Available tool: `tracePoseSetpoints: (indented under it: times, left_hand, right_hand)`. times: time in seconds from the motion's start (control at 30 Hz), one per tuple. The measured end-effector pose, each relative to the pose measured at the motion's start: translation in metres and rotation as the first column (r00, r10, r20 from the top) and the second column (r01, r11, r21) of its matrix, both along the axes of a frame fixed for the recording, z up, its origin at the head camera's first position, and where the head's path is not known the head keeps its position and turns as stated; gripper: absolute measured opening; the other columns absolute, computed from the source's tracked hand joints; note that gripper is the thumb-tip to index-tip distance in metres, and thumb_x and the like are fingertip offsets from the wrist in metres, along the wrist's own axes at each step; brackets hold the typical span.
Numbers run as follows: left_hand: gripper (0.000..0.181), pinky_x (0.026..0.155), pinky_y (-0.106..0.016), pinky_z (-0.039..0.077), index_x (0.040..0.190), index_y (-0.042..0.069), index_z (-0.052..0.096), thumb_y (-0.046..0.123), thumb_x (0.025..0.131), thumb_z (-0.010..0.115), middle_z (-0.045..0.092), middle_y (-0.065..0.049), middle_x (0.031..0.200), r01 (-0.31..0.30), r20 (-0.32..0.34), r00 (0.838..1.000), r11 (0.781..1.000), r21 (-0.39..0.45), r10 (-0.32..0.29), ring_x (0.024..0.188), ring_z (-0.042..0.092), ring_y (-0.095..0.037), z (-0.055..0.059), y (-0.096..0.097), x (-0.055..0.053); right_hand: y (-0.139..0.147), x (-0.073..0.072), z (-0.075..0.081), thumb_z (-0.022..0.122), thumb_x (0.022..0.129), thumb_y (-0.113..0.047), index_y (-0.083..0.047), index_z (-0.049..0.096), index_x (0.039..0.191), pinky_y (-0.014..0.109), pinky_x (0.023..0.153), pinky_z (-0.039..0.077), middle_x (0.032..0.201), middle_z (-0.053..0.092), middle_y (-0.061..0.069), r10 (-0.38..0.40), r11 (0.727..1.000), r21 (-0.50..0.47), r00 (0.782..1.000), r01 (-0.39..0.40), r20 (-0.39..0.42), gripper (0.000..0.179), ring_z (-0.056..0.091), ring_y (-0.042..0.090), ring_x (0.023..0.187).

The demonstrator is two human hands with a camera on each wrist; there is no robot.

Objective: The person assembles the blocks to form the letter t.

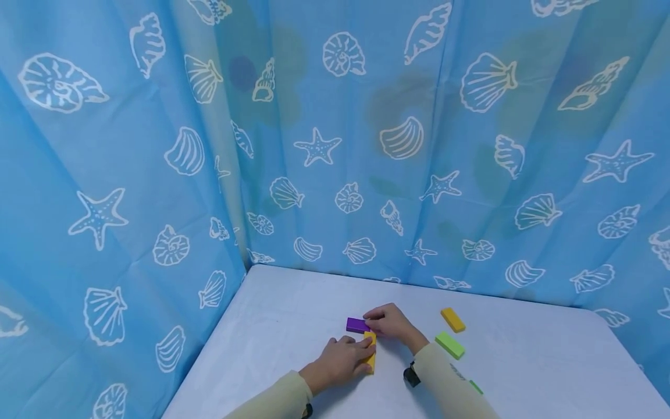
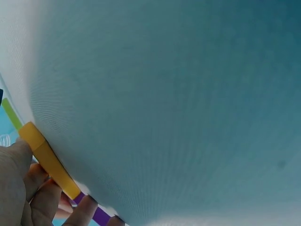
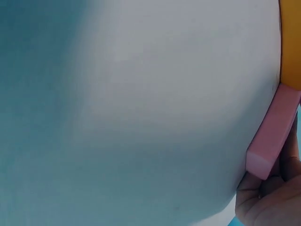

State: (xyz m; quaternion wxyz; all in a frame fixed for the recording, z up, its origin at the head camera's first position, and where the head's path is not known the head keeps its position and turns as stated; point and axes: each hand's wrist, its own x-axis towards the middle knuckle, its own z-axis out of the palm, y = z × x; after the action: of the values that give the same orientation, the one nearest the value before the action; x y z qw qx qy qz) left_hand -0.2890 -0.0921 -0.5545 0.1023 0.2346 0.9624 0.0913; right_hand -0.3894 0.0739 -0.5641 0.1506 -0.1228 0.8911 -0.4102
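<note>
My left hand [image 1: 342, 361] grips a yellow block [image 1: 370, 352] lying on the white table. In the left wrist view the thumb of the left hand [image 2: 28, 188] is at one end of the yellow block [image 2: 54, 165], with fingers along its side. A purple block [image 1: 356, 325] lies at the far end of the yellow one. My right hand [image 1: 389, 323] is just right of the purple block. In the right wrist view its fingers hold a pink block [image 3: 273, 129], which meets the yellow block [image 3: 291, 42]. The right hand hides the pink block in the head view.
Right of the right forearm lie another yellow block [image 1: 452, 319] and a light green block [image 1: 450, 345]. A green piece [image 1: 475, 386] shows partly behind the right sleeve [image 1: 445, 375]. A blue shell-patterned curtain [image 1: 335, 145] stands along the table's back and left edges.
</note>
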Motion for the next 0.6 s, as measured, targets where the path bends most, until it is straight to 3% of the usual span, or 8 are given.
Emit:
tracePoseSetpoints:
  times: [0.37, 0.6]
  left_hand:
    - [0.051, 0.097, -0.062, 0.047, 0.146, 0.036, 0.047, 0.051, 0.097, 0.053, 0.044, 0.015, 0.152, 0.006, -0.002, 1.000, 1.000, -0.005, -0.006, 0.126, 0.055, -0.024, -0.0002, 0.0003, 0.0015]
    - [0.052, 0.098, -0.063, 0.047, 0.146, 0.037, 0.047, 0.052, 0.097, 0.053, 0.044, 0.016, 0.152, 0.003, -0.003, 1.000, 1.000, 0.000, -0.003, 0.126, 0.055, -0.024, -0.0019, -0.0011, -0.0011]
  right_hand:
    - [-0.0037, 0.0027, -0.0018, 0.069, 0.092, -0.011, -0.012, 0.077, 0.108, 0.034, 0.084, 0.059, 0.108, 0.072, 0.007, -0.042, 0.999, -0.004, 0.999, 0.042, 0.015, 0.019, 0.062, 0.017, 0.090]
    - [-0.0009, 0.0021, -0.0004, 0.070, 0.092, -0.016, -0.013, 0.073, 0.116, 0.033, 0.086, 0.059, 0.111, 0.070, 0.006, -0.037, 0.999, -0.012, 0.999, 0.038, 0.015, 0.024, 0.063, 0.016, 0.093]
